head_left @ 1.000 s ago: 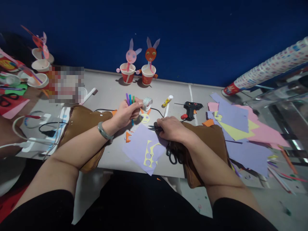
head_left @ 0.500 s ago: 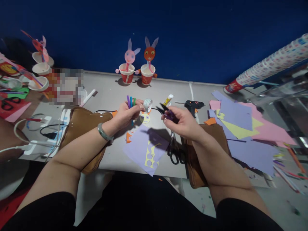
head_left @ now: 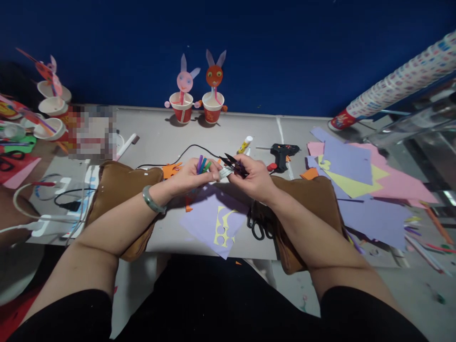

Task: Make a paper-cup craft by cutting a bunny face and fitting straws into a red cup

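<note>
"Behind our grey table runs a dark blue wall. What have we got in hand, over the middle of it?"

"Our left hand is curled round three slim sticks, purple, teal and green. Our right hand grips the scissors, blades parted and pointing up and to the left. Between the two hands, at our fingertips, is a pale tape roll."

"Do both hands touch the roll?"

"Our left fingertips seem to; our right ones are so near that we cannot tell."

"And what lies below?"

"We have a purple sheet on the table, with a yellow cut-out strip on top. Just right of the sheet lie some black handles. Each of our forearms crosses a brown cushion, one on our left, one on our right."

"Farther out?"

"Just beyond our right hand we see a yellow glue stick, and right of that a black glue gun. Two red paper cups stand near the wall, one with a pink rabbit head, the other with an orange rabbit head. Over on our right, coloured papers overlap."
</note>
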Motion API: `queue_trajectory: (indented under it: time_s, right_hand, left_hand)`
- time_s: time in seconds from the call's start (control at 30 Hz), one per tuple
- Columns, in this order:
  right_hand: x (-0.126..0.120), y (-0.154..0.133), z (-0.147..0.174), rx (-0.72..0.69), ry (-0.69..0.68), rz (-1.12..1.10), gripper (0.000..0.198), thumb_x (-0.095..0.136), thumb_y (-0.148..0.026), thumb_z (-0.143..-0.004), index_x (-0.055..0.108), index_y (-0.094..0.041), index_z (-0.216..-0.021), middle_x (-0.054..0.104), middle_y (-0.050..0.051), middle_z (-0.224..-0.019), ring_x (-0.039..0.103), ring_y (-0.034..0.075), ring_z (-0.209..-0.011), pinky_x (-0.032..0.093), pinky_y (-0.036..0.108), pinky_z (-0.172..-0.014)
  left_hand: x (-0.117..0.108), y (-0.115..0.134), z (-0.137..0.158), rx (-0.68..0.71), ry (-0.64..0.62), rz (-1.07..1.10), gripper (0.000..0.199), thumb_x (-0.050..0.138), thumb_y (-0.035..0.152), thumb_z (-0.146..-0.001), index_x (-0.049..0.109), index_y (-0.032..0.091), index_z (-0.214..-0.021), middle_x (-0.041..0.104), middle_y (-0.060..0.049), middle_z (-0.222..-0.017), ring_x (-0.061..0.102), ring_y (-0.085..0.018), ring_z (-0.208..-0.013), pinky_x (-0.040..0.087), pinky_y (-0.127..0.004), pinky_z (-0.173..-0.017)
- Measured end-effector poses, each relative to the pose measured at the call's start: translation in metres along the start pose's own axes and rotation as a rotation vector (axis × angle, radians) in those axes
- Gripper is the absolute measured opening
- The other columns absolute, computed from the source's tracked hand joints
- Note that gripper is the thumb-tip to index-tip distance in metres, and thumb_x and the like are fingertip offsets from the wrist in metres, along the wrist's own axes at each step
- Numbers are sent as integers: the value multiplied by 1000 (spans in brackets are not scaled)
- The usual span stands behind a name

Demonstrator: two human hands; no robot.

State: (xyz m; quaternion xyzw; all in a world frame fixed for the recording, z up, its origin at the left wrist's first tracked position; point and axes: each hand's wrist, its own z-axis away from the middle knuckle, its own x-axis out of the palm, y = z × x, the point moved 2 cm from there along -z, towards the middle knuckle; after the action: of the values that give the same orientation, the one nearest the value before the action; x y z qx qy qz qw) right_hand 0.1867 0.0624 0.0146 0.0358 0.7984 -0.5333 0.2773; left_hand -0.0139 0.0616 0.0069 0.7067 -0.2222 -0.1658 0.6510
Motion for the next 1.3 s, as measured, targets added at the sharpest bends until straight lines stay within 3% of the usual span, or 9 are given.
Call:
queue_trajectory:
  time_s: [0.13, 0.3, 0.47, 0.57, 0.67, 0.73, 0.9, 1.3]
  right_hand:
    - [0, -2, 1, 81, 28, 3, 14, 64, -32, -83, 58, -21, -91, 49, -6, -65, 39, 10, -59, 36, 27, -62]
    - [1, 0, 2, 164, 78, -14, 23, 68, -38, -83, 59, -22, -96, 51, -6, -67, 42, 12, -61, 37, 28, -64]
    - [-3, -4, 2, 130, 182, -61, 29, 66, -43, -90, 65, -19, -106, 49, -5, -69, 42, 12, -61, 37, 28, -63]
    - [-2, -8, 3, 116, 144, -106, 29, 62, -47, -94, 67, -18, -91, 49, -3, -69, 42, 11, -61, 35, 28, -61]
    - [2, -10, 4, 127, 48, -139, 41, 67, -56, -91, 62, -19, -74, 43, -5, -63, 37, 10, -59, 31, 28, -58]
    - [6, -8, 5, 160, -9, -188, 51, 64, -66, -91, 62, -18, -72, 39, -5, -60, 34, 10, -57, 29, 28, -56]
    - [12, -6, 5, 303, -35, -337, 73, 44, -86, -90, 67, -18, -75, 42, -4, -57, 35, 10, -53, 26, 28, -51]
    - [21, -6, 7, 413, -97, -457, 68, 48, -85, -89, 60, -19, -77, 46, -2, -62, 37, 10, -54, 27, 26, -50]
  left_hand:
    - [2, 4, 0, -41, -7, -2, 40, 78, 53, -82, 69, 18, -66, 65, -4, -85, 49, -9, -64, 39, -24, -57]
    - [4, 4, -2, 17, 72, -38, 49, 79, 63, -79, 66, 19, -61, 59, -3, -69, 55, -14, -72, 43, -24, -61]
    - [-3, -4, -2, -19, 199, 44, 47, 79, 64, -80, 72, 18, -76, 72, -6, -95, 38, -3, -48, 29, -23, -43]
    - [-10, -4, -2, 12, 308, 71, 41, 82, 58, -80, 75, 18, -79, 73, -5, -98, 33, -1, -45, 26, -24, -41]
    - [-13, -1, -3, 41, 382, 100, 38, 86, 54, -77, 74, 17, -76, 73, -5, -100, 32, 0, -44, 26, -23, -41]
    - [-12, 0, -3, 42, 405, 116, 39, 87, 54, -75, 74, 17, -73, 72, -5, -99, 31, 0, -44, 26, -23, -40]
    - [-9, 1, -3, 46, 417, 117, 41, 88, 56, -74, 73, 18, -70, 73, -6, -103, 31, 0, -44, 26, -24, -40]
    - [-5, -1, 0, 103, 359, -25, 35, 85, 52, -79, 76, 18, -72, 73, -9, -104, 55, -8, -66, 37, -22, -50]
